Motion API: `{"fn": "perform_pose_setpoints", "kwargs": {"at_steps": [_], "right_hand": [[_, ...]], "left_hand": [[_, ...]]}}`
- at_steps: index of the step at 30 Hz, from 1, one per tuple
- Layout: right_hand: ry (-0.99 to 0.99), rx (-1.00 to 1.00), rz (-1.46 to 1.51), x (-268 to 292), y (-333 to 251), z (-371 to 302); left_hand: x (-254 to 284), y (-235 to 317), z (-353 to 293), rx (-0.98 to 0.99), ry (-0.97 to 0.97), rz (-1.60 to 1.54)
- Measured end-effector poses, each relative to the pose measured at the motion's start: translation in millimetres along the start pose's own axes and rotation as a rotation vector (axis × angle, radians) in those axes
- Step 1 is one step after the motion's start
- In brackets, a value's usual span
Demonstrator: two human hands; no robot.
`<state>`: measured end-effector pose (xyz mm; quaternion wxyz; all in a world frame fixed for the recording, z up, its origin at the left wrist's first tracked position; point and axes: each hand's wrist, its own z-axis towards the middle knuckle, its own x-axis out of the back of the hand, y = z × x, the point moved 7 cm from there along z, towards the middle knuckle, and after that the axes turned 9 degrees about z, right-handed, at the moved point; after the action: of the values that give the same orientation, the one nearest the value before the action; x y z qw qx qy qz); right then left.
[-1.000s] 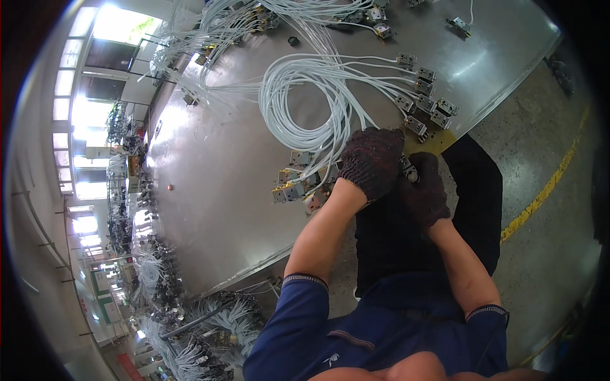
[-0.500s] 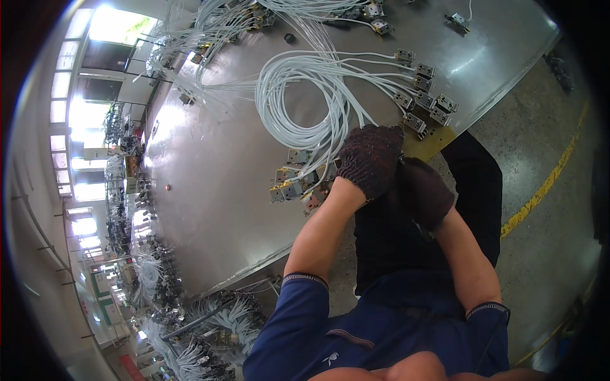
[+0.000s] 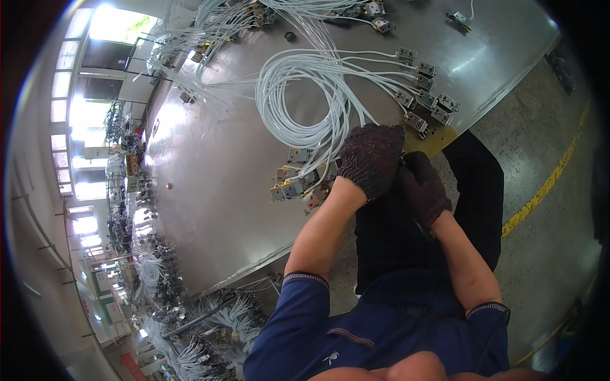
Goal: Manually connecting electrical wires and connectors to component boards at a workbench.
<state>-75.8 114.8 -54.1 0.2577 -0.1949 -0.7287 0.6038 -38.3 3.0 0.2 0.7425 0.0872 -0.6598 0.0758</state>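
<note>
Both hands wear dark knitted gloves and meet at the table's near edge. My left hand point(image 3: 372, 160) is closed where white cables point(image 3: 363, 113) run in under its fingers; the cable end inside is hidden. Against it, my right hand point(image 3: 424, 190) is closed too, its fingers curled round something I cannot make out. Beyond them a white cable coil point(image 3: 270, 105) lies on the metal table point(image 3: 216, 190). To its right, several metal connectors point(image 3: 424, 100) end the cables. More metal connectors point(image 3: 292, 188) lie left of my left wrist. A yellowish plate point(image 3: 435, 141) sits at the table edge.
More white cable bundles point(image 3: 219, 32) with metal ends lie at the table's far side. One lone connector point(image 3: 459, 21) is at the far right. Racks of hanging cables point(image 3: 222, 324) stand at the lower left. A yellow line point(image 3: 540, 184) marks the floor on the right.
My right hand has turned and its fingers have moved up closer against my left hand. The left hand and the cable coil have hardly moved.
</note>
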Motion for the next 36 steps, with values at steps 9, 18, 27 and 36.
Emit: {"fn": "perform_pose_setpoints", "kwargs": {"at_steps": [9, 18, 27, 36], "right_hand": [[-0.048, 0.314, -0.378, -1, -4, 5], [-0.09, 0.215, 0.045, 7, 16, 5], [-0.078, 0.218, 0.172, 11, 26, -9], [-0.16, -0.09, 0.055, 9, 26, -17]], "left_hand": [[-1, 1, 2, 0.004, -0.029, 0.02], [-1, 1, 4, 0.032, -0.113, -0.004], [-2, -4, 11, -0.028, -0.219, -0.005], [11, -7, 24, 0.064, -0.377, -0.191]]}}
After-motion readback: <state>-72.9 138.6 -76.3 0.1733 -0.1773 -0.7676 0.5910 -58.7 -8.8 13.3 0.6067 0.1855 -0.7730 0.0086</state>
